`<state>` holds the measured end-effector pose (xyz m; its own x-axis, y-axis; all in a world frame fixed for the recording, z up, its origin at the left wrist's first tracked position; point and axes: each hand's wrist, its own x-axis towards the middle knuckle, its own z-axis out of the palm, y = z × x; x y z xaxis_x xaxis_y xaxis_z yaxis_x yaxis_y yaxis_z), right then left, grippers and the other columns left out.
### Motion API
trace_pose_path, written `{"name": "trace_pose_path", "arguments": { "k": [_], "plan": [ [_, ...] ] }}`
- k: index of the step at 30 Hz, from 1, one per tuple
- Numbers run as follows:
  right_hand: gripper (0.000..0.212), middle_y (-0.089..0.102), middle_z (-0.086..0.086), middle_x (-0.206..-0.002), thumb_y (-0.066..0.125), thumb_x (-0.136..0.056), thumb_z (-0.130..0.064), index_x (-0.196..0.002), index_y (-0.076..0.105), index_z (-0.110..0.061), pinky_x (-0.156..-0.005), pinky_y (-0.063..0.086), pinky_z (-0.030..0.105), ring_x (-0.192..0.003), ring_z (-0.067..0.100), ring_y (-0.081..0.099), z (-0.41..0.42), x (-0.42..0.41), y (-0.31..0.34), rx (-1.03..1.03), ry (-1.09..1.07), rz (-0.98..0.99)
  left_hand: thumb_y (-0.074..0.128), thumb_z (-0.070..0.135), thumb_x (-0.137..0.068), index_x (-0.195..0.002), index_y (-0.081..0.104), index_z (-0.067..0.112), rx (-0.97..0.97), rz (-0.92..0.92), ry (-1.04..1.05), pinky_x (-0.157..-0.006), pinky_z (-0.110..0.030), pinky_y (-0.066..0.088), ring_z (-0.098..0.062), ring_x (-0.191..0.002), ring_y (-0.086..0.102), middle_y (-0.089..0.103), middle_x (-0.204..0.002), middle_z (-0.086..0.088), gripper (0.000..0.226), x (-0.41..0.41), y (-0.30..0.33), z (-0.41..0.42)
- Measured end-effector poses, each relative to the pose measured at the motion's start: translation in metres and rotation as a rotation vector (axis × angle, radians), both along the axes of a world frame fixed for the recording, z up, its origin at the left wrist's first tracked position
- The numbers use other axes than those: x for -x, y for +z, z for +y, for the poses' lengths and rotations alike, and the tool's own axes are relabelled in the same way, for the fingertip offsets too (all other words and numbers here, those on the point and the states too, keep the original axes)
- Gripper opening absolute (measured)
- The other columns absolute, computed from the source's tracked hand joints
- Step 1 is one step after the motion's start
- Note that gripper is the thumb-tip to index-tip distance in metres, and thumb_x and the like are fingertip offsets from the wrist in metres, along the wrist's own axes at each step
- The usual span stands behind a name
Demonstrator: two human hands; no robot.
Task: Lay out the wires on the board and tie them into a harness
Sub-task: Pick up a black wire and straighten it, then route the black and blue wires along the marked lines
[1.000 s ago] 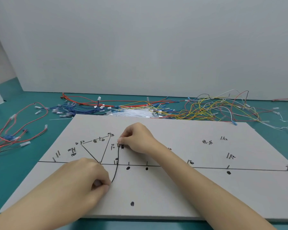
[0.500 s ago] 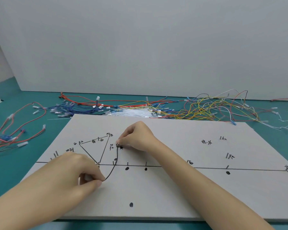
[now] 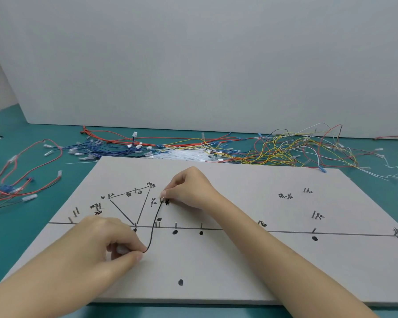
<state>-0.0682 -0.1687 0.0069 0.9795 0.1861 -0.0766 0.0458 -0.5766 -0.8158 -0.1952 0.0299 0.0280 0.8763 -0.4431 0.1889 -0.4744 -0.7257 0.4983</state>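
Here, a thin black wire (image 3: 153,223) (slack curve) — both hands pinching

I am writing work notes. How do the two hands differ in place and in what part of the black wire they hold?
The right hand pinches the black wire's far end at the pins above the drawn line; the left hand pinches its near end below that line. Both rest on the board.

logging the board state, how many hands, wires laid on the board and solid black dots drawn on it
hands: 2 (left hand and right hand, each pinching the wire)
black wire on the board: 1
solid black dots drawn on the board: 6 in view
total: 9
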Motion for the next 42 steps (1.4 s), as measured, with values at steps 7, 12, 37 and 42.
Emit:
{"name": "trace_pose_path", "arguments": {
  "k": [7,12,37,42],
  "plan": [
    [0.009,0.074,0.000,-0.082,0.078,-0.079,-0.023,-0.081,0.078,-0.014,-0.075,0.049,0.028,-0.080,0.015,0.063,0.000,0.000,-0.001,0.012,-0.003,-0.005,0.056,0.050,-0.068,-0.081,0.071,0.047,0.066,0.002,0.012,-0.060,-0.007,0.038,-0.002,-0.062,0.056,0.060,-0.062,0.021,0.020,0.002,0.003,-0.003],
    [0.009,0.072,-0.001,-0.077,0.079,-0.077,-0.024,-0.077,0.074,-0.017,-0.074,0.051,0.028,-0.078,0.014,0.064,0.001,0.001,-0.002,0.022,-0.020,-0.017,0.067,0.036,-0.079,-0.079,0.067,0.055,-0.055,0.111,0.018,-0.061,-0.012,0.040,0.000,-0.076,0.057,0.062,-0.076,0.030,0.019,0.002,-0.010,-0.004],
    [0.047,0.035,0.014,-0.152,0.027,-0.099,-0.012,-0.145,0.034,-0.004,-0.117,0.021,0.046,-0.145,0.035,0.019,-0.154,-0.096,-0.015,0.470,-0.223,-0.164,0.043,0.053,-0.091,-0.111,0.057,0.044,-0.071,-0.035,0.071,-0.093,-0.029,0.042,0.006,-0.110,0.042,0.049,-0.108,0.032,0.026,-0.080,-0.016,-0.028],
    [0.050,0.037,0.011,-0.152,0.026,-0.097,-0.020,-0.147,0.037,-0.018,-0.114,0.027,0.045,-0.141,0.031,0.030,-0.145,-0.100,-0.015,0.528,-0.195,-0.055,0.039,0.051,-0.098,-0.136,0.042,0.036,-0.196,-0.026,0.051,-0.106,-0.032,0.033,-0.006,-0.126,0.035,0.038,-0.135,0.020,0.042,-0.103,-0.028,-0.044]
  ]
}}
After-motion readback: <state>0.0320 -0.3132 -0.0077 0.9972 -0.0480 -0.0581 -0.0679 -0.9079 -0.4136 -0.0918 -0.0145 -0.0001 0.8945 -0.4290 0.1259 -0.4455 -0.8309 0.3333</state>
